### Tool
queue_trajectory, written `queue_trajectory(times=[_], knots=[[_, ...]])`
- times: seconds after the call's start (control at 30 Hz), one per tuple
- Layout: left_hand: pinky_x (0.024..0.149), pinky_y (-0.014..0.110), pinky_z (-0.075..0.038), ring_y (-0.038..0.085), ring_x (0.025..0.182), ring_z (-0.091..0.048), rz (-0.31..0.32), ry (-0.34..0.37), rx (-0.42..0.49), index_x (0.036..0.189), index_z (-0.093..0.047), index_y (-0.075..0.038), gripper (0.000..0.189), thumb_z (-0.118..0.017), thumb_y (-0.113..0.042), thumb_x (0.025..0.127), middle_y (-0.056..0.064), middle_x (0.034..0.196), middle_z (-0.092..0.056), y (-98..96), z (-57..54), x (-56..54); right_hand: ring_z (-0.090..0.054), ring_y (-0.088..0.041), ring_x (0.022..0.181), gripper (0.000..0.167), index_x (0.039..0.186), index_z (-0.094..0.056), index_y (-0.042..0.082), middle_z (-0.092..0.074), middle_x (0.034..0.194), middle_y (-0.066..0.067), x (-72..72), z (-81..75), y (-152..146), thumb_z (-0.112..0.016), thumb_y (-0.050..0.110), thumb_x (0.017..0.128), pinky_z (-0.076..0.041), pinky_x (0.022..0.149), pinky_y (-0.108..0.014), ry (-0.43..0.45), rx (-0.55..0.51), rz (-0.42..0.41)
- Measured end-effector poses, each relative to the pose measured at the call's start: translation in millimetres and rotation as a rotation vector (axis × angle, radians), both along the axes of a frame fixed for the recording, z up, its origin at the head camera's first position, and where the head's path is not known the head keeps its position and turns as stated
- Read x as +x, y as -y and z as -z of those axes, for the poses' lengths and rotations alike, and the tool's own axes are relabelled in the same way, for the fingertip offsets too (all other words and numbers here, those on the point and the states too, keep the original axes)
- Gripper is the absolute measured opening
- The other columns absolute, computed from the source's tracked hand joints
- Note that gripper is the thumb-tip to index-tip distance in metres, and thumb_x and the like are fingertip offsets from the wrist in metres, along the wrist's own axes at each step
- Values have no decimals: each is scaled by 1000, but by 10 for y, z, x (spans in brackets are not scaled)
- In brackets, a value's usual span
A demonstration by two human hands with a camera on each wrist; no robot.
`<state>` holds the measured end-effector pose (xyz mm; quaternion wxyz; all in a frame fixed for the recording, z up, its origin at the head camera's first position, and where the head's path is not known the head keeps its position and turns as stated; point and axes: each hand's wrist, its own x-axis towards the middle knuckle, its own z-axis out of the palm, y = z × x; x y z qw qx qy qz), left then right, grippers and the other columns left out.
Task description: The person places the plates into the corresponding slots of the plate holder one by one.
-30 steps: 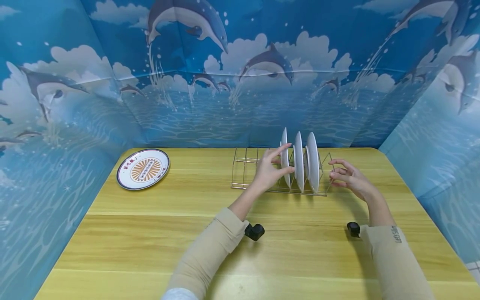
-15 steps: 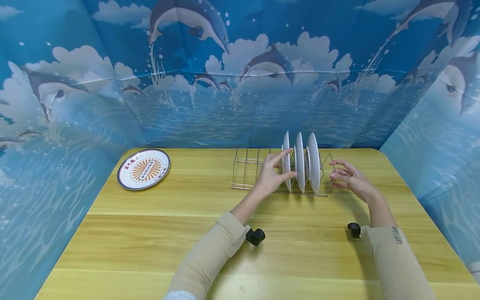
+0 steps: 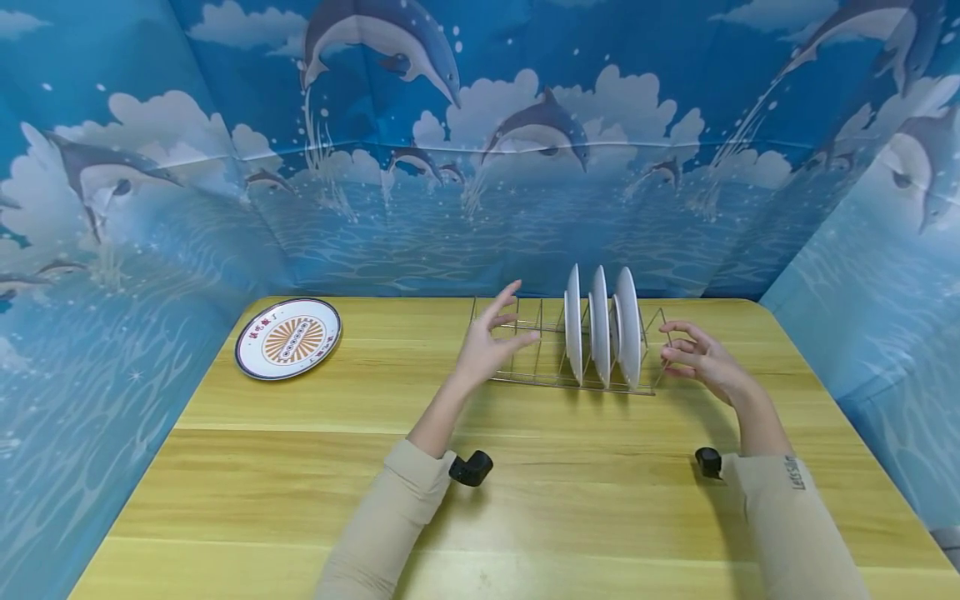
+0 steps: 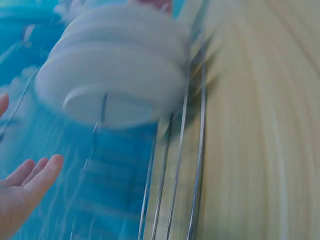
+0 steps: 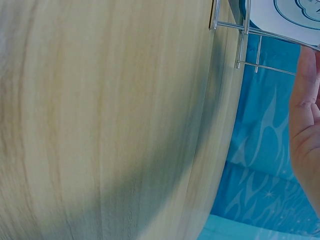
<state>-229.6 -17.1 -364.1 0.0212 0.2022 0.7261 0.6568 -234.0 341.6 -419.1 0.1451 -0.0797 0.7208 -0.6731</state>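
Three white plates stand upright side by side in the right part of a wire dish rack (image 3: 573, 386): a left plate (image 3: 573, 325), a middle plate (image 3: 599, 325) and a right plate (image 3: 630, 329). My left hand (image 3: 480, 350) hovers over the rack's left part, fingers spread and holding nothing, apart from the plates. In the left wrist view, the nearest plate (image 4: 125, 65) shows its underside, blurred. My right hand (image 3: 701, 360) holds the rack's right end wire between thumb and fingers. The right wrist view shows a plate's patterned face (image 5: 285, 17) beyond the rack wire.
Another plate (image 3: 251, 340), with a dark rim and an orange sunburst, lies flat at the back left of the wooden table (image 3: 600, 517). A dolphin-print cloth (image 3: 375, 250) hangs behind the table and along both sides.
My left hand had its fingers at the left plate, which settled slightly lower and to the right. It has since let go and moved left. My right hand stays at the rack's end.
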Motion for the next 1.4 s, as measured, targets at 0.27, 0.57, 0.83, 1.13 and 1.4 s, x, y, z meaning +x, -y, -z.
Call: queue_trajectory(times=[0.27,0.57,0.83,1.13,1.4], knots=[[92,44,-47,38,119,-45,-244,-2,67,143,-30,-10,70,-65,-4,83,21,135,-40,724,23,19,-58,-11,81,29,119,-43,21,-57,86,2,-11,-6,-7,-50,9,94,-54,76,-28,-7,3,0],[97,36,-44,34,121,-43,-536,112,212,144,-29,-22,74,-67,-7,82,14,135,-41,1546,449,-33,-58,-10,81,28,116,-44,23,-57,85,3,-27,-10,-9,-50,8,94,-54,75,-28,0,-12,-4],[85,15,-48,30,116,-45,-772,137,307,143,-32,-24,72,-66,-4,83,11,129,-43,2061,646,36,-59,-11,81,28,119,-43,21,-58,85,3,-40,-19,-7,-50,8,94,-54,75,-28,-3,-12,-6],[96,28,-43,30,121,-39,-1005,151,334,144,-30,-24,74,-68,-10,82,16,135,-33,2373,863,122,-58,-11,81,30,121,-41,17,-58,86,2,-60,-13,-10,-50,9,94,-54,75,-28,-1,-5,-7],[93,24,-43,22,119,-36,-1140,227,334,144,-27,-28,79,-70,-14,80,10,139,-26,2461,990,122,-59,-12,81,33,124,-38,12,-58,86,1,-54,-23,-7,-51,9,94,-54,75,-28,-8,7,-8]])
